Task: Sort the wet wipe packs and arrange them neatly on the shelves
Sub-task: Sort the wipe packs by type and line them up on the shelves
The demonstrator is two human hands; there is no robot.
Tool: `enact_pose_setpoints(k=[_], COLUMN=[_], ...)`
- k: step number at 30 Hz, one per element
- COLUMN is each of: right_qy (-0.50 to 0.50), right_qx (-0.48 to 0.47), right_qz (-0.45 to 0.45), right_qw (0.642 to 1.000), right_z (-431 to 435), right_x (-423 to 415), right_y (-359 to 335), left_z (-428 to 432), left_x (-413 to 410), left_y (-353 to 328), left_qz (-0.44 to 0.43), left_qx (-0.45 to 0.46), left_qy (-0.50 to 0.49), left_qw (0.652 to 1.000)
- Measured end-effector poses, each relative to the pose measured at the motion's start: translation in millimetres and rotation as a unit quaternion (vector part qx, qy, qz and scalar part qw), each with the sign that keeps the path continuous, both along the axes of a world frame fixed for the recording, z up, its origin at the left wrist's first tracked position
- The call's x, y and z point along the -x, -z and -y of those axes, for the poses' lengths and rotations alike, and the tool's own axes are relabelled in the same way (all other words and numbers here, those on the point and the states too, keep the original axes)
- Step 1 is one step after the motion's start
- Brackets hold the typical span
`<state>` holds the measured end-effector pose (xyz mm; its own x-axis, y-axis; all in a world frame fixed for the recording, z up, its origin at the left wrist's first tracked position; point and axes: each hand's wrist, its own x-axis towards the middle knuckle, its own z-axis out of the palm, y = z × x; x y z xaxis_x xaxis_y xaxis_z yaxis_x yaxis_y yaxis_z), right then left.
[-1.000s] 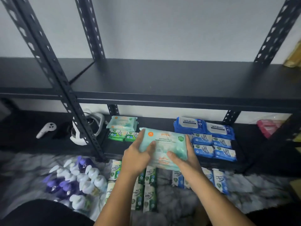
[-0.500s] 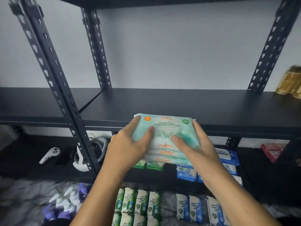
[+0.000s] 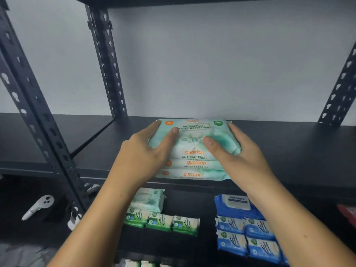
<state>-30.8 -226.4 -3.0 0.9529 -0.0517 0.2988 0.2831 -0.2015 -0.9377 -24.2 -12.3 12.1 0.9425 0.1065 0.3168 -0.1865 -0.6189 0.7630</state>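
Note:
A stack of three pale green wet wipe packs (image 3: 194, 160) sits at the front of the black middle shelf (image 3: 289, 151). My left hand (image 3: 142, 153) grips the stack's left side, thumb over the top pack. My right hand (image 3: 240, 151) grips its right side, thumb on top as well. On the lower shelf (image 3: 206, 189) lie another pale green pack (image 3: 148, 199), small green packs (image 3: 161, 221), large blue packs (image 3: 237, 206) and small blue packs (image 3: 248, 237).
Black perforated uprights rise at the front left (image 3: 38, 122), back left (image 3: 107, 64) and back right (image 3: 341, 89). A white controller (image 3: 38, 206) lies at the lower left. A red pack (image 3: 348, 212) shows at the right edge. More small packs (image 3: 138, 264) lie on the floor.
Both hands lifted the stack of pale green packs from lower-shelf height up and forward onto the middle shelf. The view tilted upward.

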Motion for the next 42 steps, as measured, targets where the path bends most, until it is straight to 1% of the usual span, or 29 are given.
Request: enact_pose_setpoints(k=[7, 11, 13, 14, 15, 16, 17, 18, 19, 20, 21, 22, 24, 30, 36, 42], right_qy=[0.008, 0.009, 0.023, 0.053, 0.099, 0.147, 0.177, 0.177, 0.158, 0.137, 0.118, 0.105, 0.1, 0.148, 0.128, 0.099], right_qx=[0.019, 0.032, 0.05, 0.076, 0.123, 0.18, 0.23, 0.275, 0.322, 0.375, 0.423, 0.452, 0.458, 0.428, 0.432, 0.44], right_qz=[-0.018, -0.029, -0.041, -0.05, -0.046, -0.013, 0.055, 0.128, 0.175, 0.192, 0.181, 0.156, 0.129, 0.148, 0.149, 0.131], right_qw=[1.0, 0.999, 0.998, 0.994, 0.986, 0.973, 0.955, 0.936, 0.917, 0.896, 0.88, 0.872, 0.874, 0.879, 0.88, 0.883], right_z=[-3, -2, -3, -3, -4, -5, -6, -6, -7, -9, -10, -12, -17, -24, -22, -14], right_x=[-47, -52, -49, -48, -44, -38, -32, -26, -21, -17, -15, -14, -16, -26, -52, -101], right_y=[20, 17, 17, 18, 19, 20, 20, 22, 23, 25, 29, 33, 40, 52, 52, 41], left_z=[-6, -3, -3, -2, -2, -3, -4, -6, -8, -9, -11, -11, -12, -10, -8, -7], left_x=[-52, -60, -57, -55, -51, -46, -41, -35, -31, -28, -27, -28, -31, -43, -64, -117], left_y=[25, 27, 26, 26, 27, 29, 31, 34, 37, 43, 51, 58, 68, 77, 82, 77], left_qz=[-0.018, -0.007, -0.005, -0.003, 0.008, 0.034, 0.075, 0.118, 0.152, 0.178, 0.192, 0.193, 0.194, 0.227, 0.227, 0.204], left_qx=[0.001, -0.001, -0.019, -0.042, -0.071, -0.104, -0.131, -0.152, -0.178, -0.208, -0.237, -0.256, -0.251, -0.178, -0.174, -0.178], left_qy=[-0.006, -0.026, -0.034, -0.037, -0.043, -0.05, -0.047, -0.026, 0.007, 0.037, 0.056, 0.065, 0.068, 0.053, 0.038, 0.055], left_qw=[1.0, 1.0, 0.999, 0.998, 0.997, 0.993, 0.987, 0.981, 0.972, 0.961, 0.951, 0.945, 0.946, 0.956, 0.958, 0.961])
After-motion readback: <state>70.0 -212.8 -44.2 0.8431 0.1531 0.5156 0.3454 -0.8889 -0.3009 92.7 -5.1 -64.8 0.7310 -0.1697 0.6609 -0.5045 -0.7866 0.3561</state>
